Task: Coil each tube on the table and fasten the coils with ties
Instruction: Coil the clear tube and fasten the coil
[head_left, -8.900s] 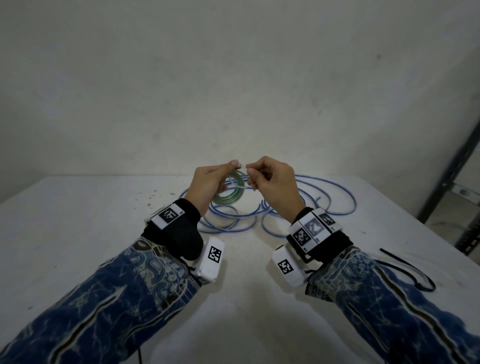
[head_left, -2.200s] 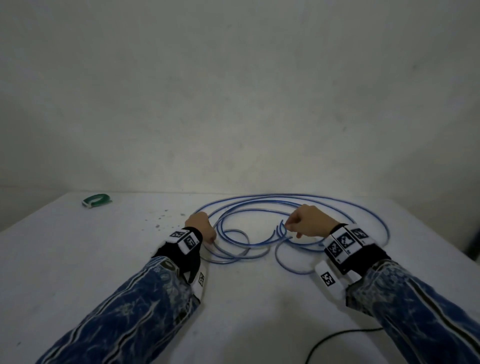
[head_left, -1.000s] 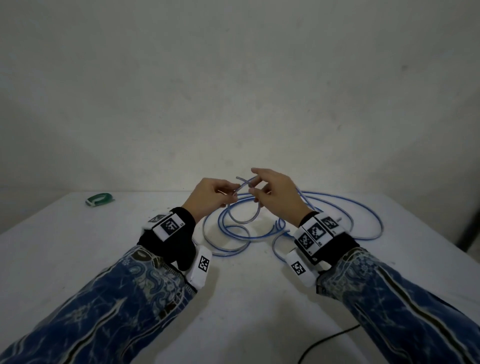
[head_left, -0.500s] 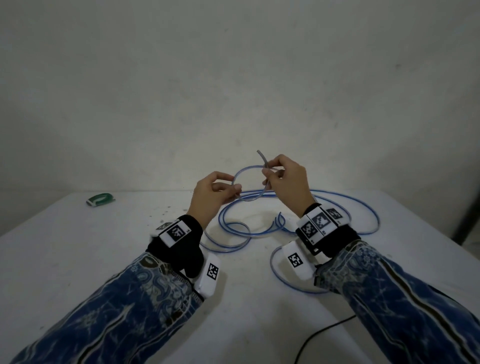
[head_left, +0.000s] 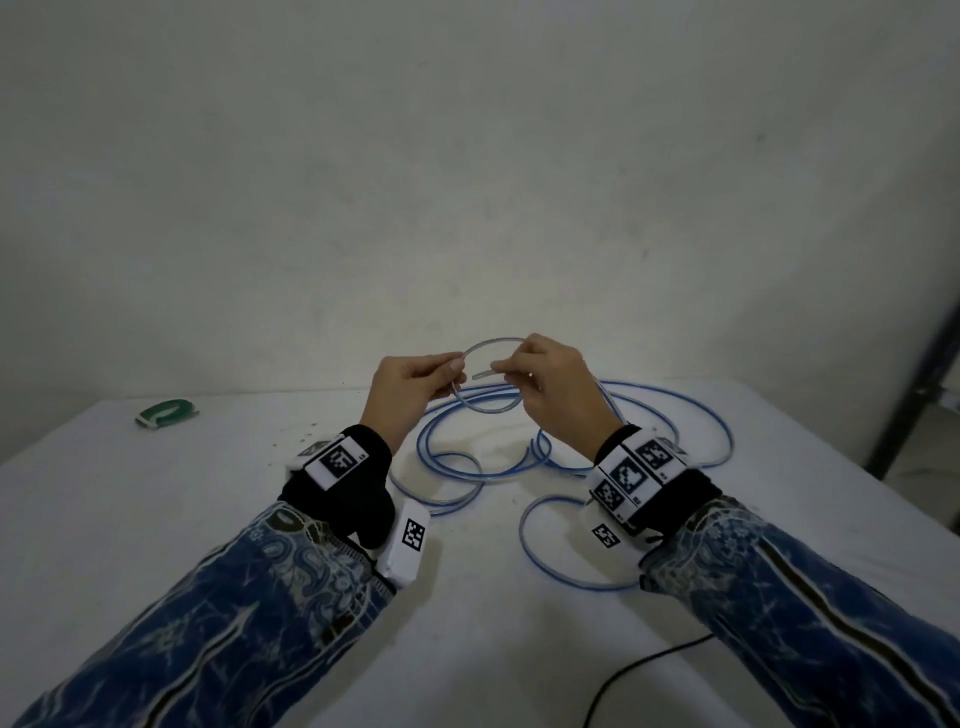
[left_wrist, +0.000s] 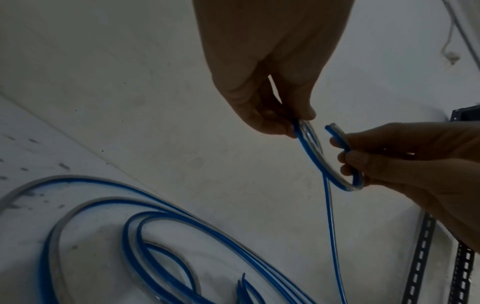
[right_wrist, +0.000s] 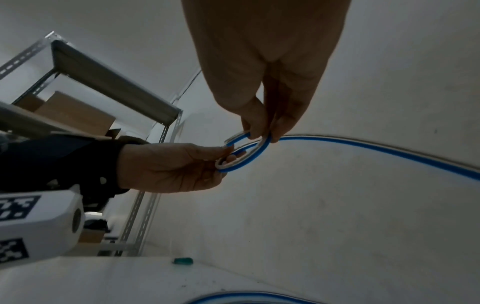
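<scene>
Blue-striped clear tube (head_left: 574, 470) makes one small loop (head_left: 485, 376) in the air between my two hands, raised above the white worktop (head_left: 156, 519). My left hand (head_left: 410, 387) pinches the left side of that loop between thumb and fingertips, a narrow grip on the tube. My right hand (head_left: 558, 387) pinches the right side, where the free end (left_wrist: 335, 131) crosses back and pokes out toward my left fingers. From my right grip the tube runs down and away to the slack, which lies in wide loose loops on the worktop below and beyond both hands, with one bight curling back under my right wrist.

I judge this to be the first turn of the coil, with nearly all the length yet to be gathered. The tube looks springy, so the loop will want to open as soon as either pinch eases; if I shift my right fingers to reach for more slack, the short end may flick out and the turn be lost. The slack loops cross one another below my hands, so pulling them up fast could draw a tangle or a kink. A small green coil (head_left: 167, 413) lies far off beyond my left hand. I see no loose tie near either grip.
</scene>
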